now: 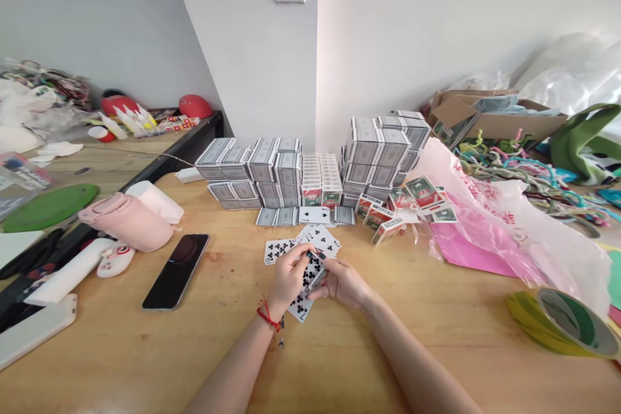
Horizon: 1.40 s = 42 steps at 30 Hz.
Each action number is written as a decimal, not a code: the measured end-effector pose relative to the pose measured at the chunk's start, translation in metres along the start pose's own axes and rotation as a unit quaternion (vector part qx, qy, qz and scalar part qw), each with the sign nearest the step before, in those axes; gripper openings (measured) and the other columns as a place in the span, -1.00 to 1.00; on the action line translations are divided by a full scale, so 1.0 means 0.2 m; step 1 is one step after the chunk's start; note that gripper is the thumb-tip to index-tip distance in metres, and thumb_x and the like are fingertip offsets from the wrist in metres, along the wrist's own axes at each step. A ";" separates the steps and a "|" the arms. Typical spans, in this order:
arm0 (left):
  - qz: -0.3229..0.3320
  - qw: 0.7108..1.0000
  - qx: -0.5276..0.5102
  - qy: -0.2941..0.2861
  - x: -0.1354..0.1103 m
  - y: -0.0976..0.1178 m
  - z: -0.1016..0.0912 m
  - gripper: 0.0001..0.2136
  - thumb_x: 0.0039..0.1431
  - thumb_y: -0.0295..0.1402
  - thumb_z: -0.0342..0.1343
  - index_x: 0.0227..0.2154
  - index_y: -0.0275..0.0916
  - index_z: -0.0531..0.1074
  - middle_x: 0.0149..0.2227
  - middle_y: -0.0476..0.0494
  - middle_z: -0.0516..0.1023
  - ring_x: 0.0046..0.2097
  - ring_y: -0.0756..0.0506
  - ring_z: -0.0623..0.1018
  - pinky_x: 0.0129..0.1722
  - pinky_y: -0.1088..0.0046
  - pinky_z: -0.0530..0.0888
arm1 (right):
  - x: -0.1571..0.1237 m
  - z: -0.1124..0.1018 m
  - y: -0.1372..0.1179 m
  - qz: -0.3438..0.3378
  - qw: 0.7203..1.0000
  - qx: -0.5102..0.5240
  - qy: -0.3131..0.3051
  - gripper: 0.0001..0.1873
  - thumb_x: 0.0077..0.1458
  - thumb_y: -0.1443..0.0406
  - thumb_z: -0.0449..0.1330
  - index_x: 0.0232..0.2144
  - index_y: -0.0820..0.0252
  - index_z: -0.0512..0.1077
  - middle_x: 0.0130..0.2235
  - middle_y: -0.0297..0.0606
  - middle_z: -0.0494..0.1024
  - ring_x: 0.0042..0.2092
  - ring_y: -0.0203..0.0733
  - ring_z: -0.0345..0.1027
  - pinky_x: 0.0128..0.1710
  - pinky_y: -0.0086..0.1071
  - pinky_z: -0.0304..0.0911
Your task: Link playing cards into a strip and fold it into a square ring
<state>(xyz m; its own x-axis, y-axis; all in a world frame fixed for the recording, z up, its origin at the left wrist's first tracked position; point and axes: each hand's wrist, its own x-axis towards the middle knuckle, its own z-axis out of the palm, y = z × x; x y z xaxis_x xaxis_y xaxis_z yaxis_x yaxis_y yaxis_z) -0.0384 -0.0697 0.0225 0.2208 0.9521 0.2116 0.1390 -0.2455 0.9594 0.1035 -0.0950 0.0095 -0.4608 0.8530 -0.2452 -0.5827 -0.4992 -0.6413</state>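
Observation:
My left hand [290,279], with a red string bracelet at its wrist, is closed on the upper left of a small stack of playing cards [311,273], a clubs face showing. My right hand [345,282] grips the same stack from the right, its thumb and fingers at the edges. Both hands' fingertips meet at the top, where a small dark green piece shows that I cannot make out. Under and around the hands lie loose face-up cards: a seven of clubs [301,309], another clubs card [278,250] to the left, and several fanned cards [327,240] beyond.
Behind stand grey-patterned card stacks [276,171], more stacks [378,152] and a row of card boxes [320,181]. Loose card boxes [385,220] lie right. Left are a phone [176,272] and a pink tumbler [129,221]; right, pink plastic [475,220] and a yellow tape roll [563,320].

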 end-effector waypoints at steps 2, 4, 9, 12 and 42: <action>-0.005 1.000 -0.003 -0.004 0.00 0.00 0.00 -0.85 0.06 -0.45 -0.07 -0.38 -0.24 0.40 -0.27 -0.09 0.51 -0.25 -0.04 0.47 -0.24 0.46 0.38 | 0.00 0.00 0.01 -0.005 1.000 0.000 -0.020 -0.78 0.05 0.23 0.13 -0.36 0.34 0.36 -0.48 -0.20 0.50 -0.41 -0.25 0.42 -0.23 -0.20 0.35; -0.007 1.000 -0.009 -0.010 0.00 0.00 0.01 -0.85 0.06 -0.46 -0.08 -0.39 -0.25 0.40 -0.29 -0.09 0.51 -0.26 -0.05 0.47 -0.24 0.46 0.37 | 0.00 -0.01 0.01 -0.003 0.999 -0.012 -0.033 -0.77 0.03 0.23 0.16 -0.37 0.36 0.36 -0.47 -0.18 0.50 -0.35 -0.20 0.44 -0.19 -0.17 0.33; -0.015 0.999 -0.038 -0.033 -0.01 0.02 0.00 -0.84 0.06 -0.46 -0.09 -0.41 -0.26 0.40 -0.31 -0.09 0.51 -0.27 -0.05 0.47 -0.23 0.44 0.37 | 0.01 -0.01 0.03 -0.020 0.998 -0.056 -0.017 -0.68 -0.03 0.17 0.21 -0.33 0.37 0.37 -0.43 -0.17 0.49 -0.35 -0.17 0.44 -0.26 -0.21 0.37; -0.029 0.998 -0.052 -0.035 -0.01 0.03 0.00 -0.80 0.08 -0.44 -0.10 -0.29 -0.25 0.40 -0.28 -0.10 0.51 -0.24 -0.05 0.47 -0.19 0.42 0.37 | 0.02 -0.01 0.03 -0.036 0.995 -0.097 -0.002 -0.63 -0.06 0.11 0.21 -0.34 0.35 0.39 -0.38 -0.17 0.48 -0.37 -0.18 0.45 -0.36 -0.29 0.38; -0.115 0.992 -0.013 0.043 0.01 0.01 0.05 -0.67 -0.12 -0.24 0.18 -0.27 -0.28 0.37 -0.28 -0.13 0.49 -0.27 -0.06 0.47 -0.30 0.45 0.40 | 0.03 -0.01 0.02 -0.198 0.921 -0.273 0.193 -0.57 -0.06 -0.07 0.07 -0.50 0.19 0.28 -0.62 -0.36 0.39 -0.62 -0.27 0.30 -0.62 -0.42 0.22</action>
<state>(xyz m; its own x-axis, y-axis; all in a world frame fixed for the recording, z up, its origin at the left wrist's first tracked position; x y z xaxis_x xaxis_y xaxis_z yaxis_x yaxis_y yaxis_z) -0.0278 -0.0691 0.0222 0.1033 0.9947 0.0003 0.1505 -0.0159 0.9885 0.1000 -0.0921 0.0041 0.0497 0.9950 -0.0870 -0.1818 -0.0766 -0.9803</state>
